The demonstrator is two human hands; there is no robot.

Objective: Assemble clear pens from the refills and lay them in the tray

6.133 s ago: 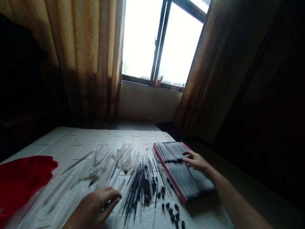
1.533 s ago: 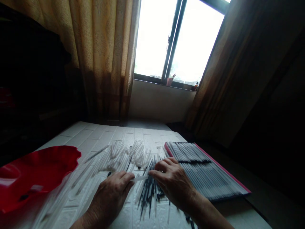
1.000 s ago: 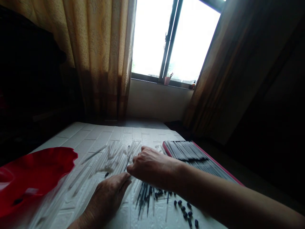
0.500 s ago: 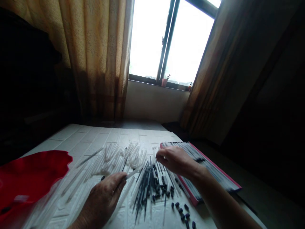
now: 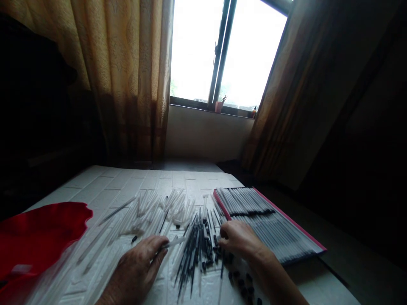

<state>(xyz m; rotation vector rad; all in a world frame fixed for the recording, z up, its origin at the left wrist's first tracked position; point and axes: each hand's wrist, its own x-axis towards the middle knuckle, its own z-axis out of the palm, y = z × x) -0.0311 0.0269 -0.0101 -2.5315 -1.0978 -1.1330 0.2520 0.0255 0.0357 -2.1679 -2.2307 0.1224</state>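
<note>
My left hand (image 5: 136, 264) is closed on a whitish, see-through pen barrel (image 5: 177, 242), which sticks out to the right from between thumb and fingers. A fan of thin black pen refills (image 5: 190, 259) lies just beyond its tip. My right hand (image 5: 243, 240) has its fingers curled together, low over the small black pen caps (image 5: 241, 281). Whether those fingertips hold a cap is hidden. Many clear pen barrels (image 5: 148, 208) are strewn over the left and middle of the table.
At the right lies a shallow pink-edged box (image 5: 291, 217) with rows of pens in it. A red bag or cloth (image 5: 44, 237) covers the left edge of the white brick-patterned table (image 5: 111, 180). Behind are a window (image 5: 197, 55) and curtains (image 5: 124, 72).
My right hand has moved down and toward me, from the box's far left corner to the black caps. My left hand has hardly moved and keeps hold of the barrel.
</note>
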